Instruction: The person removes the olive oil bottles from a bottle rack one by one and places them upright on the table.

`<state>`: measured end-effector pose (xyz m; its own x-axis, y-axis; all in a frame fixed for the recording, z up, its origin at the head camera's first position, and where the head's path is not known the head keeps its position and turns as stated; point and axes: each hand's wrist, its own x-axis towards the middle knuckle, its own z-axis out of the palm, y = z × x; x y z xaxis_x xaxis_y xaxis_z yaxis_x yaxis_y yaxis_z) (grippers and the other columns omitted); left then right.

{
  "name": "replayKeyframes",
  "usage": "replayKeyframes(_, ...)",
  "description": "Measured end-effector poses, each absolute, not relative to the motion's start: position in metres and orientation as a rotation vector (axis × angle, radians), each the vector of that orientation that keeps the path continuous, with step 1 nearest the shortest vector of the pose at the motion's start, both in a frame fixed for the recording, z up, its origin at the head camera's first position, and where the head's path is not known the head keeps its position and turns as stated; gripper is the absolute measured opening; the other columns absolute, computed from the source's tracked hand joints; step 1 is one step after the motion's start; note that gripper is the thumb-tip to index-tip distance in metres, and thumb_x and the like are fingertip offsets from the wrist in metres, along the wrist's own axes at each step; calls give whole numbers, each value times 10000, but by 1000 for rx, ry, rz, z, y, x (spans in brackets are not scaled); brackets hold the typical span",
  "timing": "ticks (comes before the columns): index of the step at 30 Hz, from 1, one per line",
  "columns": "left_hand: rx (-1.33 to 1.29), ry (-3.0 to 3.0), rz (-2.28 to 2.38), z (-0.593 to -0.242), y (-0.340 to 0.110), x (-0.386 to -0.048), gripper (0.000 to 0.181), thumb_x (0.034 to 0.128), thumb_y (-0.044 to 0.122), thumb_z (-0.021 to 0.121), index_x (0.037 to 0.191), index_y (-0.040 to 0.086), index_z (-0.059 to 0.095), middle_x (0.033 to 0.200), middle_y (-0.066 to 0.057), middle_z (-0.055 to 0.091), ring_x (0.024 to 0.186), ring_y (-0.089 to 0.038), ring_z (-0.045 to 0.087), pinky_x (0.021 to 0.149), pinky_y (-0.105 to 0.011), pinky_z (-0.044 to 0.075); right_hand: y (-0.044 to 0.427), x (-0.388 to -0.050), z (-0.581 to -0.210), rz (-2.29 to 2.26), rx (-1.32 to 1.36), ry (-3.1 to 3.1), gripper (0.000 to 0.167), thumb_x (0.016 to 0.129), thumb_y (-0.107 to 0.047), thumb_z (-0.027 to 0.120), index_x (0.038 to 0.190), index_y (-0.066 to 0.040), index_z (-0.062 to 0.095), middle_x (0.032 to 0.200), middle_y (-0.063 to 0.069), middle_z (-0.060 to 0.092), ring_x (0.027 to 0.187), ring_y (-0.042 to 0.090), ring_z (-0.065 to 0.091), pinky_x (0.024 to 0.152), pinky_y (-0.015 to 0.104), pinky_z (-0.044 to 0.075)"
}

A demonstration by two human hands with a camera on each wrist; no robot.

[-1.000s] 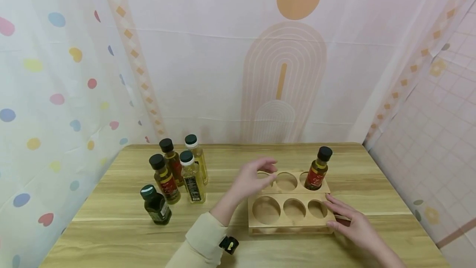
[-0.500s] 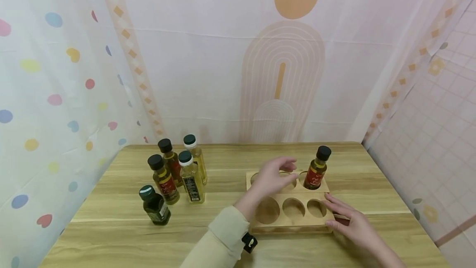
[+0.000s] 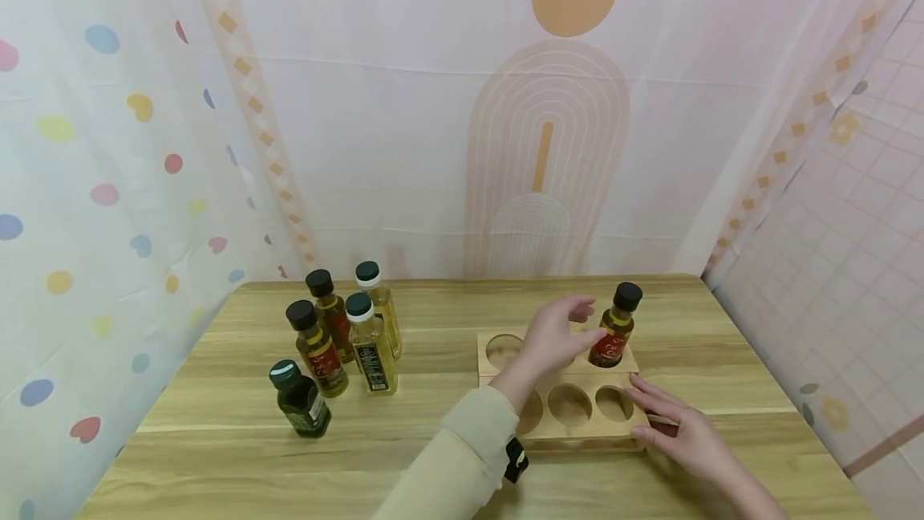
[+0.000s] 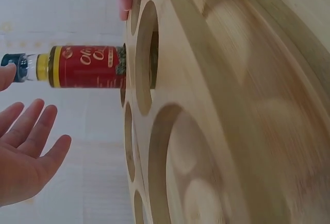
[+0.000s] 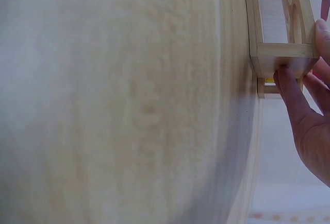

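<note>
A two-tier wooden bottle rack with round holes stands at the right of the table. In its back right hole sits a small olive oil bottle with a red label and black cap, upright. My left hand is over the back row, fingers spread and holding nothing, close beside that bottle. In the left wrist view, the olive oil bottle lies just beyond the fingers; whether they touch is unclear. My right hand rests against the rack's right end, with fairly straight fingers and thumb touching the wooden end panel.
Several bottles stand at the left: a short dark green one, red-labelled ones, and clear ones of pale yellow oil. The wooden table meets a patterned curtain at its back edge.
My left hand has moved right across the rack's back row, from the left hole to beside the red-labelled bottle. My right hand stays at the rack's right end.
</note>
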<state>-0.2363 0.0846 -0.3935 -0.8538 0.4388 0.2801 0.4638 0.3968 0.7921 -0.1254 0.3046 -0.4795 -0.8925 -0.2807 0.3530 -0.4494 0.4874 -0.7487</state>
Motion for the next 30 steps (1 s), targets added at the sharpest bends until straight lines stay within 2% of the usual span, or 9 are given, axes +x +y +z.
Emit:
replayKeyframes(10, -788, -2597, -1545, -393, 108, -242, 540, 892, 268, 761, 1375, 117, 575, 1280, -21, 652, 1173, -154, 603, 937, -280, 504, 304, -126, -478, 1361, 658, -2536, 488, 859, -54, 752, 1320, 24, 610, 1486, 33, 467, 1224, -105, 426, 814, 230, 557)
replayKeyframes(16, -777, -2570, -1587, -394, 118, -244, 549, 879, 252, 776, 1367, 95, 577, 1278, -52, 653, 1176, -170, 603, 964, -293, 486, 305, -126, -479, 1363, 666, -2533, 492, 858, -50, 752, 1319, 35, 605, 1492, 14, 462, 1228, -105, 424, 822, 226, 554)
replayKeyframes(25, -706, -2492, -1759, -401, 127, -243, 530, 872, 213, 783, 1359, 132, 590, 1257, -14, 665, 1204, -208, 591, 1007, -341, 462, 305, -126, -479, 1367, 670, -2527, 489, 858, -44, 750, 1317, 40, 605, 1493, -19, 459, 1224, -101, 432, 822, 216, 550)
replayKeyframes(30, -684, -2450, -1821, -403, 129, -243, 509, 873, 175, 780, 1351, 160, 604, 1235, -20, 679, 1181, -166, 600, 1012, -347, 457, 304, -126, -478, 1362, 677, -2518, 487, 854, -35, 752, 1312, 45, 606, 1488, 2, 468, 1231, -102, 426, 819, 215, 551)
